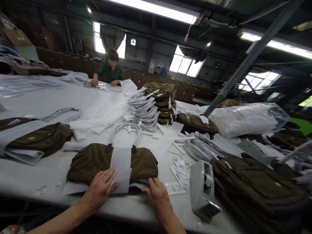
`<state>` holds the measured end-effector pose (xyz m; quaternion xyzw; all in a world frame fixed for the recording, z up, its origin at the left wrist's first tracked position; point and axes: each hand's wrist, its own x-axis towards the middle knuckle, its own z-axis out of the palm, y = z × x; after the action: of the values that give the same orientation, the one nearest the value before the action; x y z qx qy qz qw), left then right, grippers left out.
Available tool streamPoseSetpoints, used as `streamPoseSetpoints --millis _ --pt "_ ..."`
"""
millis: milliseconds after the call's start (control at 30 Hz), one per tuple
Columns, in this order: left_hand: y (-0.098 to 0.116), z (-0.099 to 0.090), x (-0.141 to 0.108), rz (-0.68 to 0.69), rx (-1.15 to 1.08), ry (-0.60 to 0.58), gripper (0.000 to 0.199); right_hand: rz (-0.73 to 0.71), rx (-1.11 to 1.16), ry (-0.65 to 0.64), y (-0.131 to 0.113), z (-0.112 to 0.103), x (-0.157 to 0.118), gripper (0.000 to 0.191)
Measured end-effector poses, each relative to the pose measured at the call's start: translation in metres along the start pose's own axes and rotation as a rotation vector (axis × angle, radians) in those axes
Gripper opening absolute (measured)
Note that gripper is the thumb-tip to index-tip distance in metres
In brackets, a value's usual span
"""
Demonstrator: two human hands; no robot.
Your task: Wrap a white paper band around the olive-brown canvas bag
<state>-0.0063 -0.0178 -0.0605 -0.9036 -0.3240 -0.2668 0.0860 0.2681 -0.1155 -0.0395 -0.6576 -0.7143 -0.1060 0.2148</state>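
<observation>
An olive-brown handbag point(97, 159) lies before me on the white table, its wrapped handles point(124, 126) pointing away. A white paper band point(121, 156) crosses its middle, with a loose flap point(123, 181) at the near edge. My left hand point(102, 183) rests with extended fingers on the bag's near side, touching the band beside the flap. At the bag's near right corner is my right hand point(156, 193), thumb and fingers apart, fingertips against the edge. More white paper point(75, 188) sticks out from under the bag.
A tape dispenser point(203, 191) and small packets point(179, 172) stand to my right, near piled brown bags point(260, 188). Another banded bag point(51, 138) lies left. Further back are stacked bags point(165, 100), white sheets point(102, 107), a slanted post point(251, 58) and a co-worker point(112, 71).
</observation>
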Motion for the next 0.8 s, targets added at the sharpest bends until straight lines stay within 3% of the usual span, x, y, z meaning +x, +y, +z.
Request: streamPoseSetpoints --millis 67,167,233,333,467,567,633,700,800 --pt "0.0 -0.001 0.0 0.0 0.002 -0.004 0.036 0.059 -0.027 -0.081 -0.004 -0.008 0.006 0.016" --pt "0.001 -0.002 0.001 0.001 0.015 0.002 0.035 0.145 -0.045 -0.054 -0.011 -0.015 0.012 0.009" --pt "0.002 -0.002 0.001 0.004 0.022 0.001 0.035 0.197 -0.025 -0.09 -0.015 -0.019 0.016 0.012" --pt "0.002 -0.001 0.001 0.012 0.024 -0.002 0.034 0.302 0.045 -0.248 -0.019 -0.028 0.025 0.026" --pt "0.001 -0.001 0.001 0.023 0.026 0.0 0.034 0.563 0.371 -0.49 -0.012 -0.046 0.043 0.044" --pt "0.001 -0.002 0.001 0.023 0.023 -0.007 0.035 0.648 0.566 -0.594 -0.001 -0.054 0.05 0.052" --pt "0.001 -0.003 0.001 0.034 0.029 0.0 0.034 0.783 0.79 -0.667 0.004 -0.053 0.048 0.055" --pt "0.0 -0.003 0.001 0.047 0.044 0.019 0.034 0.974 1.079 -0.713 0.006 -0.047 0.043 0.055" --pt "-0.002 -0.003 0.002 0.064 0.063 0.04 0.034 1.171 1.372 -0.674 0.005 -0.034 0.033 0.044"
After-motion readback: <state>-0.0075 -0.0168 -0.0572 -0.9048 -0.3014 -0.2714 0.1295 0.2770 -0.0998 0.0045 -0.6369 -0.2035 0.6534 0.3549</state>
